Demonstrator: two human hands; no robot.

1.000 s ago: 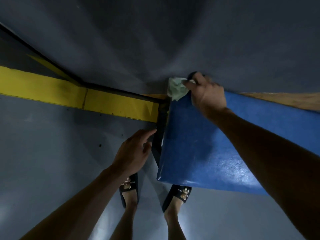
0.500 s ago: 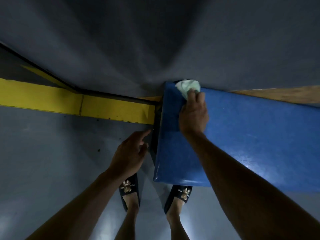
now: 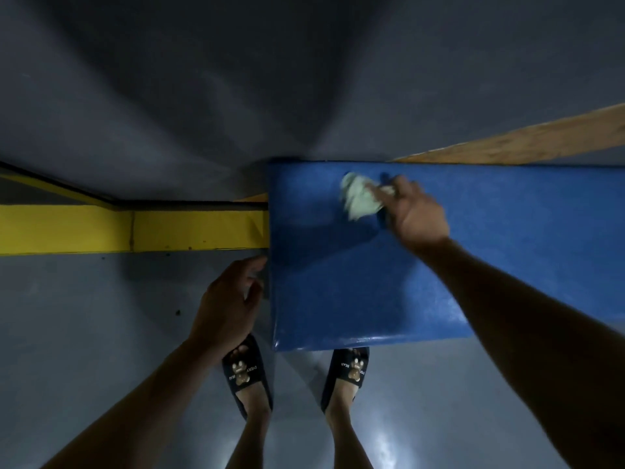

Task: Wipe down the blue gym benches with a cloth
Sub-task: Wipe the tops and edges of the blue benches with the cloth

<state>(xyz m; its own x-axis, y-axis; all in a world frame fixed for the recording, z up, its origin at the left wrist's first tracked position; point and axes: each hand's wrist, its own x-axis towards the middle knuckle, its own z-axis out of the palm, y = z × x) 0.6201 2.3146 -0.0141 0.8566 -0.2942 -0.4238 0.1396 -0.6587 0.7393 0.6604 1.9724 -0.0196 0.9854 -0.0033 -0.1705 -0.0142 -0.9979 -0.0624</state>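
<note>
Under right fingers (image 3: 378,191), cloth (image 3: 359,200).

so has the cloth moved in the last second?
Yes. The cloth, held by the right hand, has gone from the bench's far-left corner rightward along the top.

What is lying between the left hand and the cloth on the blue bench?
In the head view, only bare blue bench top lies between the left hand, at the bench's end edge, and the cloth gripped by the right hand.
</note>
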